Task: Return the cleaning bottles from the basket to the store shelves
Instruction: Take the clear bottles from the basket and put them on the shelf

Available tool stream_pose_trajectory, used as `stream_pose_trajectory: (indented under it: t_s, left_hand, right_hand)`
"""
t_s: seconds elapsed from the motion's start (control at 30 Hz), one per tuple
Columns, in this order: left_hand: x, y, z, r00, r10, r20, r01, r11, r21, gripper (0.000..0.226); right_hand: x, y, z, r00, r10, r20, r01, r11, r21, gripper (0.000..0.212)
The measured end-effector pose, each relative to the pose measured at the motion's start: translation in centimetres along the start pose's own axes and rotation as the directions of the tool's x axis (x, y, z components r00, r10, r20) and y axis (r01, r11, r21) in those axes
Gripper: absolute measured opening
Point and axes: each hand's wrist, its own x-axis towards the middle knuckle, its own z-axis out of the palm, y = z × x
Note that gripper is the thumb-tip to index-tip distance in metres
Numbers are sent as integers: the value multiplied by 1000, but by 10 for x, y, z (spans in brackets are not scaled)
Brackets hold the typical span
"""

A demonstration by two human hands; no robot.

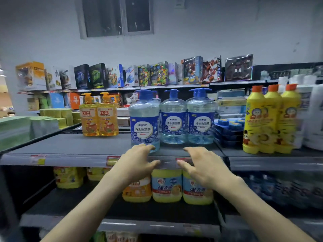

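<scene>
- While both forearms stretch toward the shelving, the left hand (138, 165) hangs at the front edge of the middle shelf (70, 145), fingers spread and loosely bent, gripping nothing.
- Its fingertips lie across the foot of the front blue bottle (144, 123); whether they touch it or only overlap it in the view, I cannot tell.
- The right hand (201, 167) is beside the left one and apart from it. It is equally loose and empty, its fingers over the price rail (52, 159) and its thumb pointing toward the left hand.
- The front blue bottle stands upright near the shelf's front edge: a clear pump bottle with a blue cap and blue label.
- The rear blue bottles (173, 119), of the same kind, stand just behind it and to its right, side by side; another pump head shows behind the right-hand one.
- Further left and further back on the same shelf, two orange pump bottles (98, 119) stand pressed together.
- On the adjoining shelf to the right, three yellow bottles (269, 119) with orange caps stand in a row, with white containers (312, 116) behind them.
- Dark blue trays (229, 131) are stacked between the yellow bottles and the blue ones.
- On the shelf below, yellow jugs (167, 186) stand in a row, partly hidden by the wrists.
- Green packs (15, 128) are piled at far left, and toy boxes (157, 74) line the high shelf along the back wall.
</scene>
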Motion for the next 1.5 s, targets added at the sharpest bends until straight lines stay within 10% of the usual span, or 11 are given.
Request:
stream_pose_trajectory:
  t_s: [0.47,0.93,1.5]
  left_hand:
    - [-57,291,170,905,339,257,-351,936,1,41]
    - [-131,522,354,512,640,572,-643,728,-238,30]
    - [-178,701,485,-2,755,656,-812,381,-441,46]
  right_hand:
    - [-248,200,-16,886,451,107,-432,887,-161,49]
    - [-476,352,39,399,902,164,-857,431,-283,47]
    - [-601,442,50,-191,968,163,-958,-148,-244,46]
